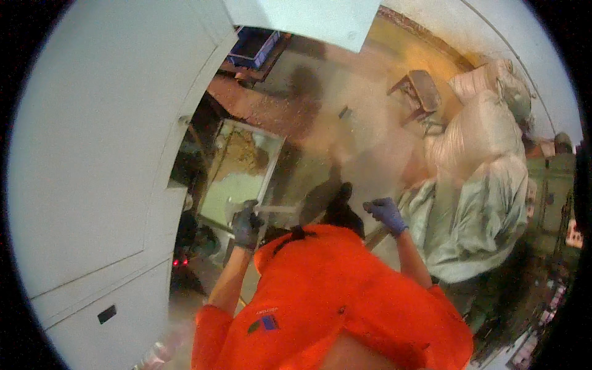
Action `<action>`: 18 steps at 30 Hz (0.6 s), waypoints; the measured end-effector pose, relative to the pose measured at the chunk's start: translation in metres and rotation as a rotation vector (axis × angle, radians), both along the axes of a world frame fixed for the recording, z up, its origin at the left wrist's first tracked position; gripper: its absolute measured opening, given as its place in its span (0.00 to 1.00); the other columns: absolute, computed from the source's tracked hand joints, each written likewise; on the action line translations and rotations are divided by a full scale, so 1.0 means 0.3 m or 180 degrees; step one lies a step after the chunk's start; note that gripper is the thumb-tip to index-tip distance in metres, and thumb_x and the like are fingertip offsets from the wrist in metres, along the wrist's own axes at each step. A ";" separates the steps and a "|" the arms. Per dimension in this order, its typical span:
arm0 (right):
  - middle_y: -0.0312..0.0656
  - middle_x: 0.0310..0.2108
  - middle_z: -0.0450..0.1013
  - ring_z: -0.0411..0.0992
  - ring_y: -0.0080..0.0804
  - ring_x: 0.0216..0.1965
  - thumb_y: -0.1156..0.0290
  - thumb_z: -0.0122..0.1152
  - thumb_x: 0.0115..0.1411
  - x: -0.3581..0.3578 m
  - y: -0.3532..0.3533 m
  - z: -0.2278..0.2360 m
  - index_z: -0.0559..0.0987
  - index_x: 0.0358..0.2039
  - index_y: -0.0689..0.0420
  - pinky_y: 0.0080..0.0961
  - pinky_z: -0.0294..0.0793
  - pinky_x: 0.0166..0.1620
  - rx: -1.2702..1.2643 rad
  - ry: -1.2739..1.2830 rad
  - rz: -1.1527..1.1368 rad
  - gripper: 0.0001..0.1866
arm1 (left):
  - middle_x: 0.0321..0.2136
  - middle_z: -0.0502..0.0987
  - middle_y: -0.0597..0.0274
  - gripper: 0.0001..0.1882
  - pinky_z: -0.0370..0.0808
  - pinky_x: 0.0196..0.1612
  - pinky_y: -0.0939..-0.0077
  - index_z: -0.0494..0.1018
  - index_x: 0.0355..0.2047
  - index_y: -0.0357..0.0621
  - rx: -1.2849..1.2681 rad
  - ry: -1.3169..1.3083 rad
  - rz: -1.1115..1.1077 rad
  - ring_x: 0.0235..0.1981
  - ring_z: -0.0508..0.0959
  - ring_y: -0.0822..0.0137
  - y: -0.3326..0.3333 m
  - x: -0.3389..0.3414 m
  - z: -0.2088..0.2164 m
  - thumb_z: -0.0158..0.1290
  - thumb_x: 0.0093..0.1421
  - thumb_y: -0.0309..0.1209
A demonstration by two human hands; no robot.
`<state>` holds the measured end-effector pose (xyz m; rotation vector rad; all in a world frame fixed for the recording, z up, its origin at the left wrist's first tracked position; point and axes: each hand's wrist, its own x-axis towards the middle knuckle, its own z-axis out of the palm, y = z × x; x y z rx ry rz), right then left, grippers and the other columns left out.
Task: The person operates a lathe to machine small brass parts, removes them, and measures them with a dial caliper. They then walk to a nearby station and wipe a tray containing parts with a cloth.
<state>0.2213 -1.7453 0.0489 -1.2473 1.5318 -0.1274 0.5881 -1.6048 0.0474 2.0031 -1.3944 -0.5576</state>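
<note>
My left hand [247, 227], in a dark grey glove, is closed around a pale flat bar [280, 209] that sticks out to the right of the fist. The hand is at the near end of a shallow metal-rimmed tray [271, 161], which holds a yellow-brown heap of loose material [243, 151]. Whether the bar touches the tray, I cannot tell. My right hand [387, 214], in a blue-purple glove, is curled into a fist in front of my right side, with nothing seen sticking out of it. Large pale woven sacks [475, 145] stand just beyond it.
A large white machine cabinet [92, 154] fills the left side. A blue crate [254, 48] lies at the far left, under a white panel [308, 21]. A small brown stool [423, 91] stands near the sacks. Red lights [180, 263] glow low beside the cabinet.
</note>
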 end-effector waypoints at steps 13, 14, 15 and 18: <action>0.52 0.42 0.72 0.70 0.45 0.44 0.44 0.58 0.46 -0.678 -0.680 -0.485 0.77 0.38 0.60 0.36 0.67 0.48 0.0082 0.1579 0.1665 0.31 | 0.09 0.60 0.71 0.17 0.59 0.14 0.77 0.74 0.34 0.39 0.0604 0.4243 0.2391 0.09 0.58 0.75 -0.580 -0.456 -0.091 0.46 0.62 0.42; 0.52 0.45 0.70 0.68 0.46 0.47 0.43 0.57 0.47 -0.712 -0.706 -0.510 0.75 0.41 0.60 0.36 0.65 0.51 0.0196 0.1693 0.1714 0.33 | 0.09 0.57 0.72 0.16 0.58 0.15 0.78 0.73 0.33 0.40 0.0666 0.4269 0.2293 0.09 0.56 0.75 -0.631 -0.480 -0.093 0.47 0.61 0.41; 0.52 0.49 0.68 0.66 0.46 0.51 0.43 0.56 0.47 -0.724 -0.746 -0.478 0.72 0.46 0.60 0.36 0.63 0.53 0.0456 0.1802 0.1482 0.35 | 0.08 0.54 0.73 0.14 0.56 0.16 0.78 0.73 0.32 0.42 0.0718 0.4289 0.2207 0.10 0.55 0.76 -0.677 -0.508 -0.096 0.48 0.60 0.41; 0.52 0.52 0.66 0.63 0.46 0.54 0.43 0.53 0.49 -0.743 -0.861 -0.340 0.69 0.52 0.61 0.38 0.60 0.56 0.0609 0.1644 0.1603 0.38 | 0.07 0.50 0.74 0.14 0.54 0.16 0.78 0.72 0.31 0.44 0.0770 0.4307 0.2164 0.10 0.53 0.77 -0.780 -0.576 -0.130 0.47 0.60 0.41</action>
